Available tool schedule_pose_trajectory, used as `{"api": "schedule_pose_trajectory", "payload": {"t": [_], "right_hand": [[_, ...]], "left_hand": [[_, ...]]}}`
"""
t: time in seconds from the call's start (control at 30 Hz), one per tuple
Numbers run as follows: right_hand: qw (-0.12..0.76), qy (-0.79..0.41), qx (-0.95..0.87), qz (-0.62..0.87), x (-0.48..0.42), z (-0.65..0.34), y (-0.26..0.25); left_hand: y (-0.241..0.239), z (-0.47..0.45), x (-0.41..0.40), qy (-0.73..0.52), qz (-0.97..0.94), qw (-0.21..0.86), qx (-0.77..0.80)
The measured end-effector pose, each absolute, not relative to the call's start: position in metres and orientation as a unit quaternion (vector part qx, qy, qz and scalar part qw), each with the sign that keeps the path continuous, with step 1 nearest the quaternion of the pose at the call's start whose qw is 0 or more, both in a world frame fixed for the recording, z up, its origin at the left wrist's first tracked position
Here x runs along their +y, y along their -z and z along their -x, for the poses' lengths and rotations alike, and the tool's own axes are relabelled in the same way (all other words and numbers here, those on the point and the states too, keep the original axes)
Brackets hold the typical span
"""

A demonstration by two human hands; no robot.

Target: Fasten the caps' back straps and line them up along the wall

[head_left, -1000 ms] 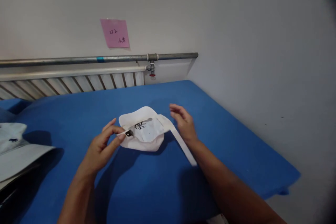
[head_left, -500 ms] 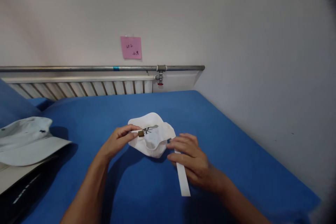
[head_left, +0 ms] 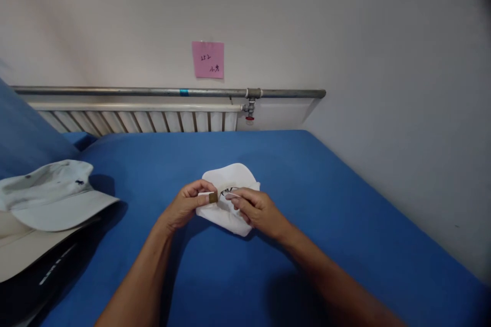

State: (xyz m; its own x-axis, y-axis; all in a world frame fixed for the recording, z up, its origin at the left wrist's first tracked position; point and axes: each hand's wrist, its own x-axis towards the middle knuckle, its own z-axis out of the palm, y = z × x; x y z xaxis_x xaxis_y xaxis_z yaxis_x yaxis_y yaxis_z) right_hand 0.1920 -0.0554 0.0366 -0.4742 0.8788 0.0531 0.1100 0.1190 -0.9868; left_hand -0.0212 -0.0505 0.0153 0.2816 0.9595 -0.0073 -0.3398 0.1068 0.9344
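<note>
A white cap with a black logo lies upside down on the blue surface. My left hand is closed, pinching the short strap end with the small brass buckle at the back of the cap. Close to the buckle, my right hand is closed on the tip of the cap's long white strap, which is mostly hidden under the hand. Both hands rest over the near side of the cap.
Stacked caps lie at the left edge, a white one on top, a black one lowest. A radiator and a metal pipe run along the wall behind, below a pink note. A wall stands on the right.
My right hand picked up the long strap, which lay flat on the blue surface, and brought its end to the buckle. My left hand kept hold of the buckle.
</note>
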Motion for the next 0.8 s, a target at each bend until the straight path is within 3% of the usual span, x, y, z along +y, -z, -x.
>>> {"api": "schedule_pose_trajectory", "payload": {"t": [0.17,0.37,0.5,0.6,0.8], "right_hand": [[0.368,-0.596,-0.606,0.376,-0.055,-0.199,-0.026],[0.432,-0.454,-0.713,0.315,-0.068,-0.208,-0.04],[0.486,-0.424,-0.708,0.287,-0.077,-0.212,-0.053],[0.456,-0.436,-0.708,0.318,-0.079,-0.21,-0.058],[0.358,-0.571,-0.649,0.353,-0.077,-0.199,-0.049]], "left_hand": [[-0.016,0.013,-0.05,-0.496,-0.402,0.679,0.363],[-0.016,0.002,-0.051,-0.482,-0.401,0.695,0.351],[-0.016,0.0,-0.053,-0.477,-0.411,0.707,0.323],[-0.017,-0.001,-0.056,-0.467,-0.424,0.712,0.308],[-0.016,0.0,-0.06,-0.449,-0.445,0.708,0.316]]}}
